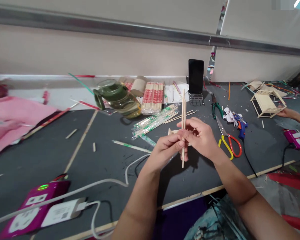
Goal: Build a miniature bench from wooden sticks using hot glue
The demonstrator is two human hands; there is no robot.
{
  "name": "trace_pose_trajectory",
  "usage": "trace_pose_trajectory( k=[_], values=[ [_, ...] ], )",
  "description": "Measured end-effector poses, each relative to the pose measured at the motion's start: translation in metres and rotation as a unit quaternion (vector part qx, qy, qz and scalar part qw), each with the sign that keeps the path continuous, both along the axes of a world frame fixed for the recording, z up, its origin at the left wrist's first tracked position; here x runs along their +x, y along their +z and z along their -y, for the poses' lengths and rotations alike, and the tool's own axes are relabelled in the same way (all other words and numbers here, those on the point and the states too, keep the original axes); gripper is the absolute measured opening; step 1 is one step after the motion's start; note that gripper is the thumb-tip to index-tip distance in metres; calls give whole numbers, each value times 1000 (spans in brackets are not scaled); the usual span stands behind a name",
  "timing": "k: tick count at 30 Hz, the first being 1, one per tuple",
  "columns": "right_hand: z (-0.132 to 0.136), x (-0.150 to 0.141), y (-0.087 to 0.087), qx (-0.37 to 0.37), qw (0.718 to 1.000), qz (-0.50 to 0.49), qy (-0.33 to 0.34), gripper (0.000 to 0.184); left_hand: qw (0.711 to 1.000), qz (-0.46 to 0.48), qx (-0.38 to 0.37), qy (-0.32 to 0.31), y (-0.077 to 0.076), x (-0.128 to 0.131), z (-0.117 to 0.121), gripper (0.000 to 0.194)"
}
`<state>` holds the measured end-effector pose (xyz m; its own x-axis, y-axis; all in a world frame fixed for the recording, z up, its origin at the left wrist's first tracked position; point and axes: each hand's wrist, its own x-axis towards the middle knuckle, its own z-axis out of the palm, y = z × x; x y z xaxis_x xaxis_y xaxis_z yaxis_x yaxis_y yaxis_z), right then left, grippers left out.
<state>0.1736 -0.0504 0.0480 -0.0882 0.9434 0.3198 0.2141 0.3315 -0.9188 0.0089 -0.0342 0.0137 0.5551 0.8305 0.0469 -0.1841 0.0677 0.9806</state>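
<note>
A pair of pale wooden chopsticks (183, 106) stands nearly upright in front of me, side by side. My left hand (166, 148) is closed, pinching them at their lower half. My right hand (198, 135) is closed on them too, just above and to the right, its fingertips meeting the left ones. Partly hidden behind my hands, a small wooden stick piece (172, 132) shows on the table. Wrapped chopsticks (155, 120) in clear plastic with green print lie beyond my left hand. Scissors (227, 141) with yellow and red handles rest right of my right hand.
Farther back are a glass pitcher (120, 100), red-printed chopstick packs (152, 96) and a phone (196, 76) on a wire stand. Pliers (216, 106) and a blue glue gun (242, 128) lie right. Another person's hand (286, 112) touches a small wooden frame (267, 101). A white cable (90, 183) crosses left.
</note>
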Motion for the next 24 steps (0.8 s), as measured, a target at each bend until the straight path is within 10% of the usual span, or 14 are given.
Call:
trace_pose_trajectory(
  k=[8, 24],
  values=[
    [-2, 7, -9, 17, 984, -121, -129, 21, 998, -61, 8, 13, 1, 2, -3, 33],
    [4, 56, 7, 10, 942, -264, -207, 25, 919, -63, 18, 388, -26, -28, -28, 39]
  ],
)
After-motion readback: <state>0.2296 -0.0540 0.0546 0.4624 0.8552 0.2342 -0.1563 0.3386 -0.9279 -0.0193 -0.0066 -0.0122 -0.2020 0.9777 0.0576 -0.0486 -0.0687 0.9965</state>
